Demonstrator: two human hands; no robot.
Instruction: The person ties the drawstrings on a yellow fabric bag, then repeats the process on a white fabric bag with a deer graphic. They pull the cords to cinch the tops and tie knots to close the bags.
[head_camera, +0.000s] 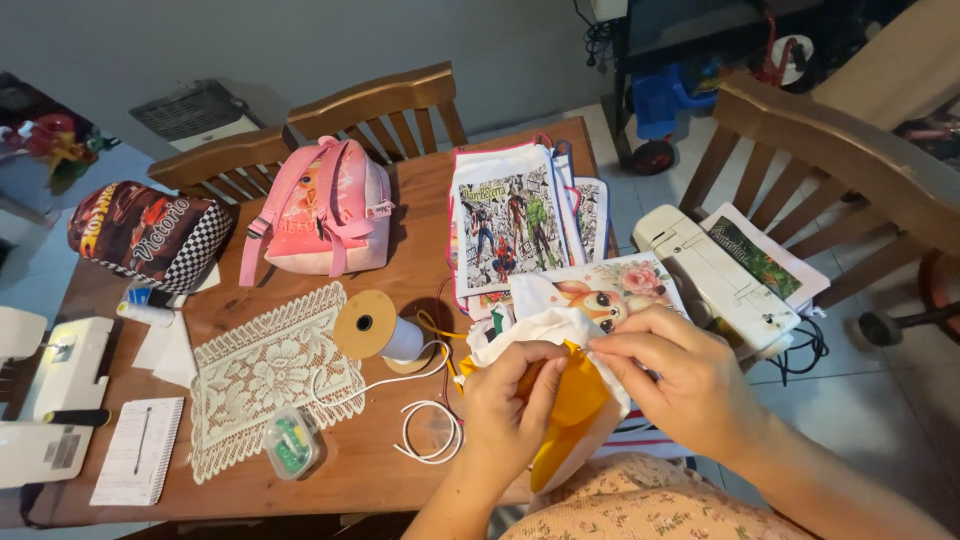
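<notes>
At the near edge of the wooden table (400, 200), the left hand (508, 405) pinches the gathered rim of a white drawstring bag with yellow lining (572, 400). The right hand (680, 385) nips something thin at the rim, probably the white cord (425, 440). Feeding goes best in short pushes with the casing kept taut. The fingertips hide the cord end and opening; the bag's lower part is cut off behind the floral lap.

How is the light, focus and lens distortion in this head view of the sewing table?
Head view: soft, even indoor light; a faint shadow under the pink backpack; a mild sheen on the wooden table; the hands, left and right, fairly sharp; wide-angle bending toward the edges, as at the chair.
</notes>
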